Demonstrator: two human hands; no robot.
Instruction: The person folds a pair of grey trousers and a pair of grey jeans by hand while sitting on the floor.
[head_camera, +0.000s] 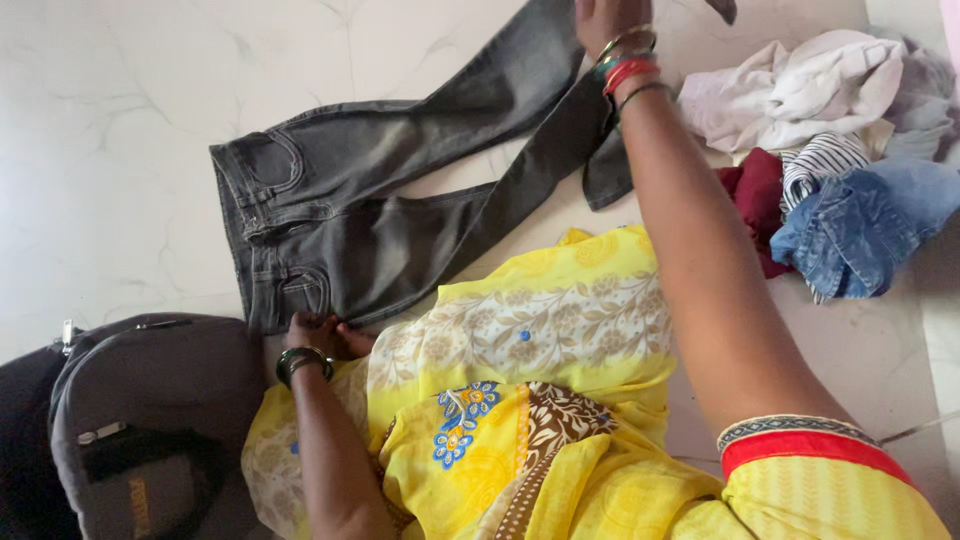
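I'm laying out the grey jeans (400, 215) mid-frame: my left hand (320, 333) pinches the waistband, my right hand (605, 20), top edge, grips a leg. Next, I'd judge, comes folding the legs together.

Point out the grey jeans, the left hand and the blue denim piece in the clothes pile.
grey jeans (330, 215): head view, on the seat area below the waistband.
left hand (318, 333): head view, back of the hand at the jeans' waistband.
blue denim piece (860, 225): head view, middle of the crumpled fabric.
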